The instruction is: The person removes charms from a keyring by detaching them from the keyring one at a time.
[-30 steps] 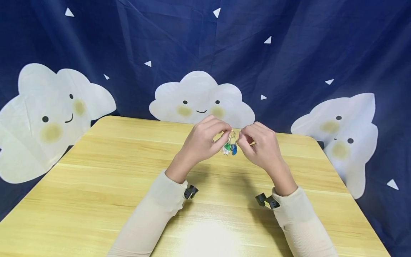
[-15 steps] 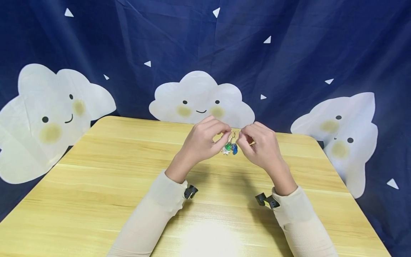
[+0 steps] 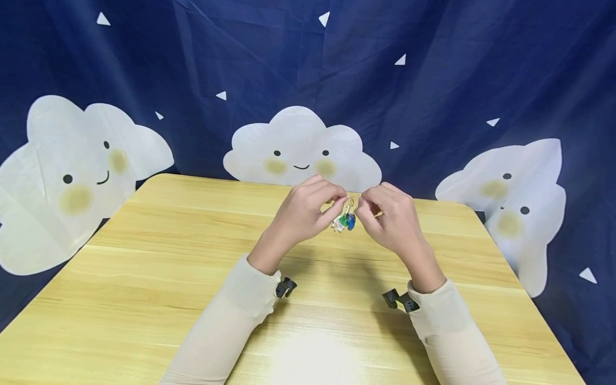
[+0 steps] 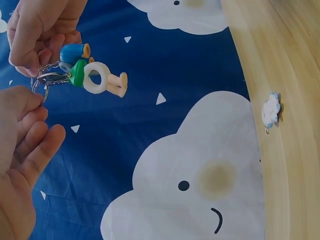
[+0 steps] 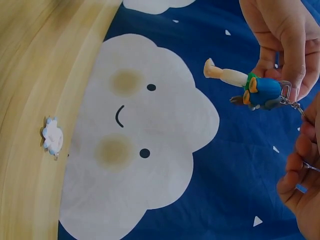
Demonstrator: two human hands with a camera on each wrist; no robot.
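Above the table's far part, my left hand (image 3: 304, 209) and right hand (image 3: 391, 218) meet at a small key ring (image 4: 46, 92). Left thumb and forefinger pinch the ring's metal. My right fingertips pinch at the same cluster of rings and chains; which piece they hold is partly hidden. Two little figure charms hang between the hands. One, the green and white charm (image 4: 96, 78), has a round white ring and pale legs. The other, a blue charm (image 5: 267, 90), has orange feet. A thin silvery piece (image 5: 311, 166) shows among my right fingers.
A white and light-blue flower-shaped charm (image 4: 270, 110) lies on the wooden table (image 3: 144, 267), below the hands; in the head view it does not show. Behind the table hangs a dark blue curtain (image 3: 269, 48) with white clouds.
The hanging charms have swung and turned slightly, with the blue one closer against the green one. Both hands stay almost in place.
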